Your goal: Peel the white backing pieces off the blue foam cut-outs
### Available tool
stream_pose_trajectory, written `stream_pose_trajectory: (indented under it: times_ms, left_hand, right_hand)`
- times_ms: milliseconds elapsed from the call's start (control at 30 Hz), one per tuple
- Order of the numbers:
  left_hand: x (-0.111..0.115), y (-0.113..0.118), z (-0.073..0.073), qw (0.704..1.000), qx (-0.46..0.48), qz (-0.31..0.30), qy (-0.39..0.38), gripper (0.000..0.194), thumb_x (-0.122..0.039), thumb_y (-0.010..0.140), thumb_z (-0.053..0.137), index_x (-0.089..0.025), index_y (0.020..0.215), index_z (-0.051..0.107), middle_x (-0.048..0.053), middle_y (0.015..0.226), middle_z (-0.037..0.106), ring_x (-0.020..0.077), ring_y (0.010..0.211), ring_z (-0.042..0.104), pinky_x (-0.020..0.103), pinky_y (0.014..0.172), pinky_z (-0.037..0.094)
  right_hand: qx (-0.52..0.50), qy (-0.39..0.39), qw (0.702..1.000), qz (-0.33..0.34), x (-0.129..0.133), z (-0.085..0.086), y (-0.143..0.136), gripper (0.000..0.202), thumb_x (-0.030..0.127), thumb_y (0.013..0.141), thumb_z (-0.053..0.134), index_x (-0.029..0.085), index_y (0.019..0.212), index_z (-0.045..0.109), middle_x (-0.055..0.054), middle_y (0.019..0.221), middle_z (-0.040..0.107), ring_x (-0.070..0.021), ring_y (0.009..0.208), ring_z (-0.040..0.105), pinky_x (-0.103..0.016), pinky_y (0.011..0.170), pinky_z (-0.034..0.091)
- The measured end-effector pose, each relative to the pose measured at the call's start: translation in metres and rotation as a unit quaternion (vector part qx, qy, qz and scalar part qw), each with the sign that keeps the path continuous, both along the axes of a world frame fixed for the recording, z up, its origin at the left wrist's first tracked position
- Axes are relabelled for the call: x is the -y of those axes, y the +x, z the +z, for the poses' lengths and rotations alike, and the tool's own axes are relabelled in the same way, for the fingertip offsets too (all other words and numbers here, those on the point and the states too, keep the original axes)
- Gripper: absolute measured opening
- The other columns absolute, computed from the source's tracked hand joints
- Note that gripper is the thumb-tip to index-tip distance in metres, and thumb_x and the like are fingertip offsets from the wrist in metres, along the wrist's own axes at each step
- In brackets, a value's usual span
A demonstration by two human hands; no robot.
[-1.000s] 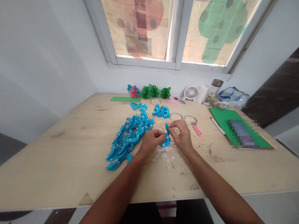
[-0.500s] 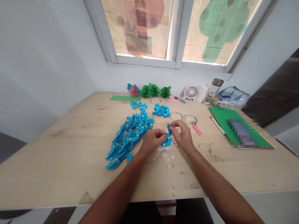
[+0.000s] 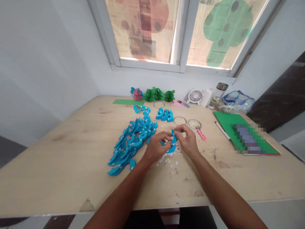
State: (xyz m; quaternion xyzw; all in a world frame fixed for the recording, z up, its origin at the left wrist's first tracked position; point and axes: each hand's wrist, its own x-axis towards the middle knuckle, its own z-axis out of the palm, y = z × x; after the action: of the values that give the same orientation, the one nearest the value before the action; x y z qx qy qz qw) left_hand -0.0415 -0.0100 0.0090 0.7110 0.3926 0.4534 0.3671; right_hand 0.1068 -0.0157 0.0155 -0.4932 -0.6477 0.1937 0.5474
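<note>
Near the middle of the table, a curved blue paper piece [image 3: 172, 148] with small white squares lies between my hands. My right hand [image 3: 188, 138] pinches its upper tip. My left hand [image 3: 158, 144] is at its left side, fingers bent together near the edge; whether they grip the paper or a small white bit is too small to tell. White paper bits [image 3: 170, 160] are scattered under and in front of the hands. A large heap of blue curved pieces [image 3: 133, 140] spreads to the left, and a smaller blue group [image 3: 165, 114] sits behind my hands.
Metal rings [image 3: 179, 120] and pink-handled snips [image 3: 201, 133] lie behind and right of my right hand. Green paper [image 3: 224, 119] with a blurred item is at the right. Along the back stand green paper shapes [image 3: 157, 94], a white fan [image 3: 195, 95] and a bottle [image 3: 217, 95].
My left hand's fingers have shifted slightly and parted a little from the blue piece's upper part. The whole view has moved slightly downward in the picture.
</note>
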Motion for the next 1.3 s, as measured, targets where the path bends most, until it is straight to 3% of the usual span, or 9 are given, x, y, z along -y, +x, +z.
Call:
stream_pose_trajectory:
  times_ms: [267, 1000, 1300]
  left_hand:
    - [0.0009, -0.0005, 0.0024, 1.0, -0.005, -0.008, -0.019, 0.006, -0.015, 0.066, 0.055, -0.017, 0.064, 0.061, 0.005, 0.088, 0.069, 0.0164, 0.078, 0.063, 0.026, 0.069, 0.047]
    - [0.0052, -0.0017, 0.0061, 0.996, -0.022, -0.023, 0.082, 0.008, -0.012, 0.066, 0.055, -0.019, 0.068, 0.057, 0.005, 0.086, 0.067, 0.0156, 0.079, 0.062, 0.027, 0.073, 0.047]
    - [0.0054, -0.0024, 0.0059, 0.996, -0.025, -0.032, 0.077, 0.007, -0.012, 0.067, 0.056, -0.019, 0.069, 0.057, 0.005, 0.088, 0.067, 0.0158, 0.08, 0.061, 0.027, 0.074, 0.046]
  right_hand:
    - [-0.019, -0.014, 1.0, 0.021, -0.0018, -0.0013, 0.0008, 0.007, 0.026, 0.075, 0.055, 0.02, 0.075, 0.058, -0.002, 0.074, 0.061, -0.0166, 0.073, 0.054, -0.03, 0.07, 0.043]
    - [0.005, -0.01, 0.999, 0.037, 0.0011, 0.0014, -0.0008, 0.005, 0.024, 0.076, 0.054, 0.02, 0.076, 0.057, -0.001, 0.073, 0.059, -0.0155, 0.072, 0.052, -0.029, 0.069, 0.042]
    - [0.008, -0.012, 0.999, 0.039, 0.0005, 0.0021, -0.0003, 0.005, 0.024, 0.076, 0.055, 0.02, 0.075, 0.057, -0.001, 0.072, 0.057, -0.0154, 0.071, 0.051, -0.029, 0.069, 0.042]
